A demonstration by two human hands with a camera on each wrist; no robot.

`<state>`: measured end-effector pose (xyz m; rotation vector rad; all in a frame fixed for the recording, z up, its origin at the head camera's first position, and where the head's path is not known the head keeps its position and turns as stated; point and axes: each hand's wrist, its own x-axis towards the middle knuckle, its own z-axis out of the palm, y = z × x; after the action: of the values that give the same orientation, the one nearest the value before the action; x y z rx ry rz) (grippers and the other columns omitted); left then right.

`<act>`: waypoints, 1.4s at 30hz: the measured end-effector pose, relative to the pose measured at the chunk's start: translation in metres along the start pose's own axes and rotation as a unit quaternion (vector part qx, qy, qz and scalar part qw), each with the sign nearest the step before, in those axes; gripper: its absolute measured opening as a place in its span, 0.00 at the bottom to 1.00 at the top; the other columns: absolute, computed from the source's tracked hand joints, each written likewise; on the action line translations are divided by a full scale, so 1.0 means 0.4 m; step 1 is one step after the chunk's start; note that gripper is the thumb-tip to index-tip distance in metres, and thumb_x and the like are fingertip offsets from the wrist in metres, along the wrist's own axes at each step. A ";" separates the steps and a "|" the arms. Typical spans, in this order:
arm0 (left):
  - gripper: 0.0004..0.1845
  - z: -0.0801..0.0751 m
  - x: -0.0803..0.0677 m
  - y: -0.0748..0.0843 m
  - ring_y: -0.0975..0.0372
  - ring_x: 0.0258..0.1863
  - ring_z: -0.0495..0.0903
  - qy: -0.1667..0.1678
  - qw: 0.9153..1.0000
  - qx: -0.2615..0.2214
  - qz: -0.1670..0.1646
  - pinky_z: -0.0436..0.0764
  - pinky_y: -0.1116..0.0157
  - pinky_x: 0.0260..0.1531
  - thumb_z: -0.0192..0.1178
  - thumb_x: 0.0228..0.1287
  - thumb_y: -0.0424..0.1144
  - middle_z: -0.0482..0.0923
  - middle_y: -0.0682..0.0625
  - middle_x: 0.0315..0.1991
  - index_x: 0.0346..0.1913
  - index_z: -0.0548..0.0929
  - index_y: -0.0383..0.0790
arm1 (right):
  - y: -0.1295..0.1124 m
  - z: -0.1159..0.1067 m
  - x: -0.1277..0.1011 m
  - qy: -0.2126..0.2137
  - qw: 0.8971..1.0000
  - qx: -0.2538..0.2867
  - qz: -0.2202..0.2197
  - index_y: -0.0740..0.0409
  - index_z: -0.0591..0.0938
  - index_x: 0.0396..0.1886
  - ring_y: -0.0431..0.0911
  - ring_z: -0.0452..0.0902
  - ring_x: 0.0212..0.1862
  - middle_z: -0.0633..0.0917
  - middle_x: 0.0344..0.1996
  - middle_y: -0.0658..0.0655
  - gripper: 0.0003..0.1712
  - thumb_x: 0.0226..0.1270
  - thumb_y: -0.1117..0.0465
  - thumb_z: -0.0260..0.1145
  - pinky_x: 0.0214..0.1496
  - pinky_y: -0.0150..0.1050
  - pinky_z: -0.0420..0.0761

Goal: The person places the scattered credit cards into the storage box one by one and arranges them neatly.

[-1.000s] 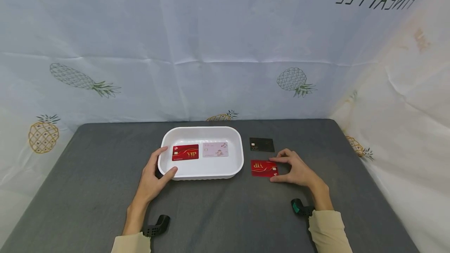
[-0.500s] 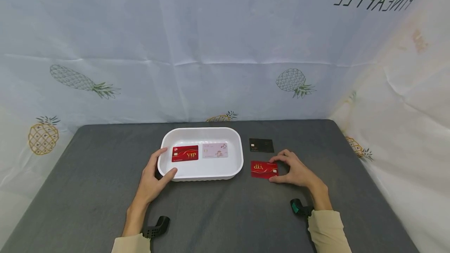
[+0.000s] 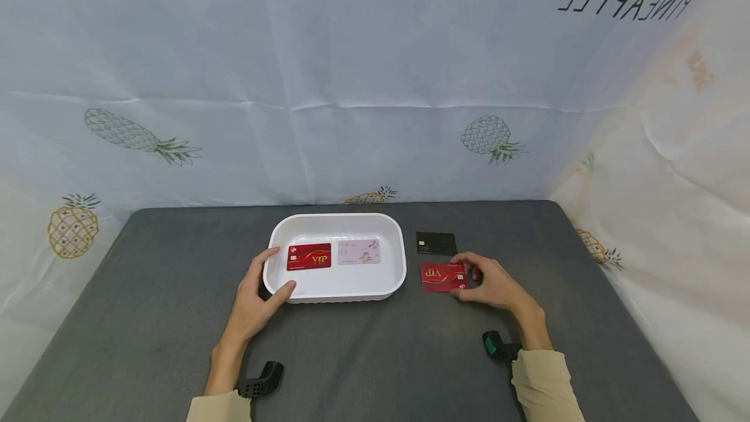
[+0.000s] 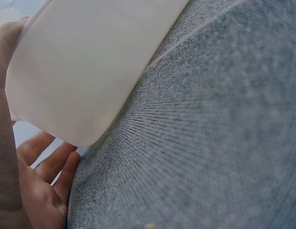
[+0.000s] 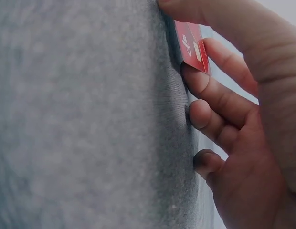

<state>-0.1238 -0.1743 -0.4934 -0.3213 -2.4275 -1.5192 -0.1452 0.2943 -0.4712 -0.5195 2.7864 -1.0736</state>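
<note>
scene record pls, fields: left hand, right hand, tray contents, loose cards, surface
left hand: left hand grips the near left corner of the white tray
right hand: right hand pinches the red card by its right edge, lifting that edge
tray contents: second red card and pink card, side by side
loose cards: black card, flat, behind the held card
surface: grey table

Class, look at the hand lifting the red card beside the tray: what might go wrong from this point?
The right hand pinches only the edge of the thin red VIP card, so that grip may slip. The black card lies close behind and might get nudged. The left hand grips the white plastic tray, which may shift.
</note>
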 end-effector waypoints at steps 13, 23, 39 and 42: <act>0.39 0.001 0.002 -0.011 0.67 0.55 0.74 -0.005 1.000 -0.001 -0.009 0.67 0.83 0.54 0.69 0.60 0.32 0.74 0.37 0.66 0.74 0.66 0.41 | -0.009 -0.013 -0.001 -0.027 0.999 0.013 0.038 0.61 0.80 0.63 0.42 0.68 0.39 0.77 0.38 0.54 0.36 0.56 0.55 0.80 0.36 0.33 0.69; 0.39 0.003 0.002 -0.008 0.66 0.55 0.74 -0.001 1.000 0.007 -0.010 0.66 0.84 0.54 0.69 0.60 0.33 0.74 0.38 0.67 0.74 0.67 0.43 | -0.009 -0.011 -0.006 -0.005 0.999 0.012 0.042 0.58 0.82 0.62 0.41 0.68 0.37 0.76 0.34 0.52 0.34 0.55 0.54 0.81 0.34 0.33 0.68; 0.39 0.000 0.001 -0.004 0.61 0.54 0.76 0.000 1.000 0.021 -0.004 0.67 0.84 0.53 0.70 0.58 0.34 0.76 0.39 0.66 0.74 0.68 0.44 | -0.031 -0.030 -0.004 0.062 0.998 0.018 0.028 0.57 0.83 0.61 0.45 0.68 0.39 0.80 0.39 0.56 0.32 0.56 0.55 0.80 0.35 0.34 0.69; 0.39 0.000 0.000 -0.004 0.62 0.54 0.76 0.001 1.000 0.022 -0.006 0.67 0.84 0.53 0.70 0.58 0.35 0.75 0.39 0.66 0.74 0.68 0.45 | -0.046 -0.038 0.007 0.072 0.997 0.014 0.021 0.57 0.83 0.61 0.44 0.68 0.39 0.81 0.40 0.56 0.32 0.57 0.55 0.80 0.35 0.33 0.69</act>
<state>-0.1244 -0.1751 -0.4948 -0.2974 -2.4623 -1.4684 -0.1461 0.2904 -0.4475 -0.3930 2.8864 -1.1838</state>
